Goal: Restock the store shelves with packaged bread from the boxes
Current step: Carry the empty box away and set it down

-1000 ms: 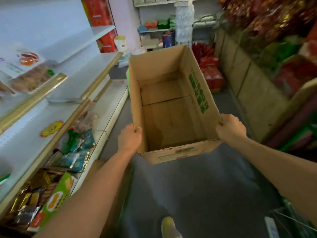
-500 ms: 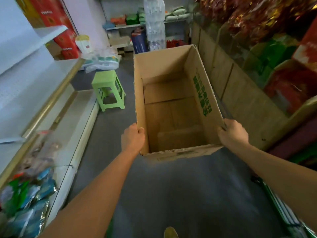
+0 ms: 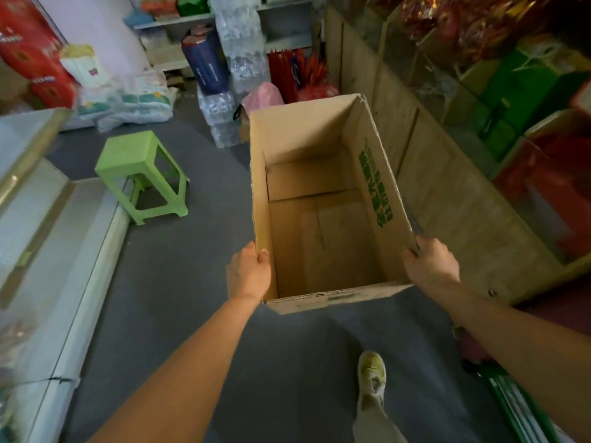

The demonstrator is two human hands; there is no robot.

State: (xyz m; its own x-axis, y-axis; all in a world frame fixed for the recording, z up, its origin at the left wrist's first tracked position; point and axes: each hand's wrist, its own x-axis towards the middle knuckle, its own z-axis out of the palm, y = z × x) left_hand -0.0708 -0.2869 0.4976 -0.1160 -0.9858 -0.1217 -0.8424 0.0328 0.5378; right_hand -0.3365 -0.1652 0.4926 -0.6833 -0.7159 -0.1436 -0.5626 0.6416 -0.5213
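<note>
Brown cardboard makes up the box [image 3: 323, 199], which is held out in front of the person above the grey floor [image 3: 179, 282], its open top showing a bare inside with nothing in it. Green print runs along the inner face of its right wall. The left hand [image 3: 248, 274] grips the near left corner, thumb hooked over the rim and fingers curled round the outside. The right hand [image 3: 430, 262] grips the near right corner the same way, fingers wrapped over the edge. No packaged bread can be made out in this view. A green plastic stool [image 3: 140, 174] stands on the floor to the left, just beside the end of the white shelves [image 3: 48, 219]. One yellowish shoe [image 3: 371, 377] shows below the box. Packs of bottled water [image 3: 238, 43] are stacked against the far wall, and a wood-panelled counter [image 3: 447, 193] runs along the right.
</note>
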